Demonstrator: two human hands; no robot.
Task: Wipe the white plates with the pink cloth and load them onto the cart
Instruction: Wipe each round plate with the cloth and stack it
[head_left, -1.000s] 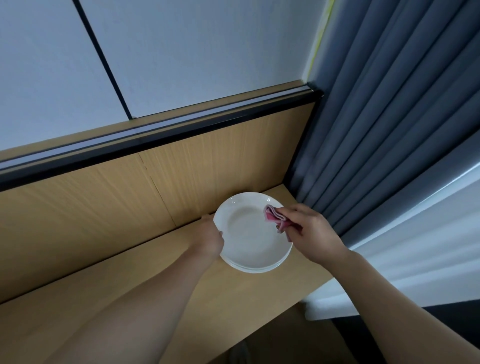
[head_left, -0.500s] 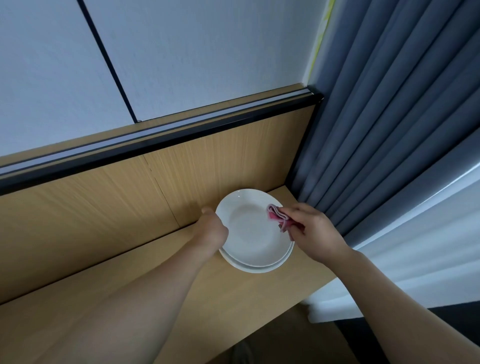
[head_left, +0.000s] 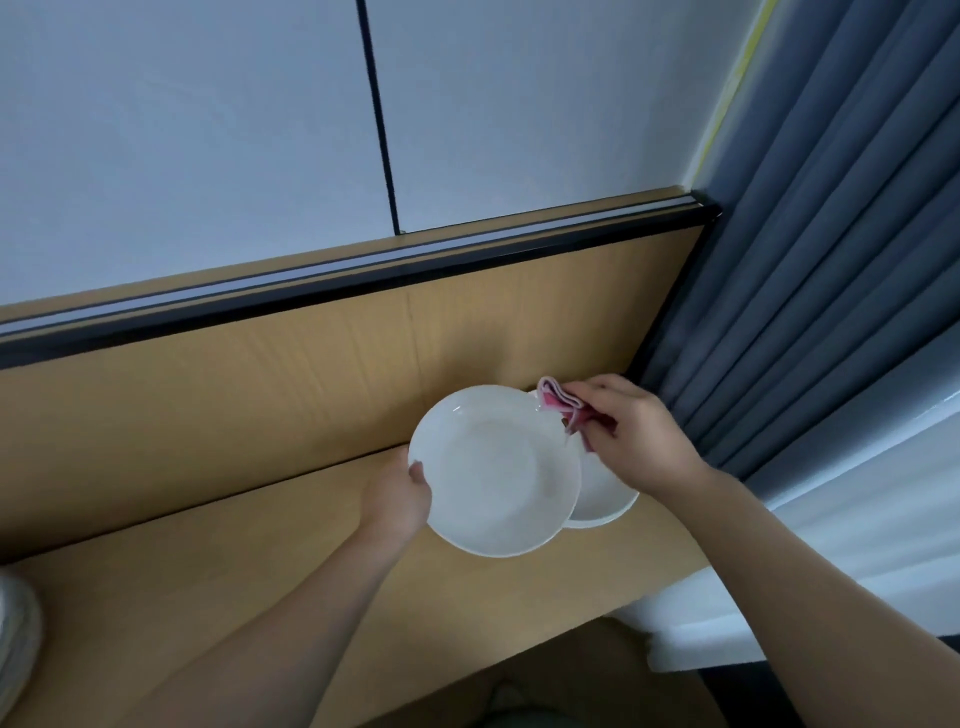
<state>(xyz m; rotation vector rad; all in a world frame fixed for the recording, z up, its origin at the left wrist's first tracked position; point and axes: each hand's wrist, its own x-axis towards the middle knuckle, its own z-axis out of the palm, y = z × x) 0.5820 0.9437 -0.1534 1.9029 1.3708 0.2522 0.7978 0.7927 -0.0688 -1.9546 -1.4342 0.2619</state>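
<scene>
White plate tilted up, my L hand grips its rim w/ thumb on top; R hand pinches pink cloth over the plates on wood shelf.

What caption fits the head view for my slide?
Left hand grips a white plate while right hand holds the pink cloth by the plate stack.

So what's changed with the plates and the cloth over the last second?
The left hand, gripping its left rim throughout, has lifted the top plate off the stack and drawn it left, so it only partly overlaps the remaining plates. The right hand still pinches the pink cloth, now off that plate, at the stack's far rim. The remaining plates stay on the wooden counter.
</scene>
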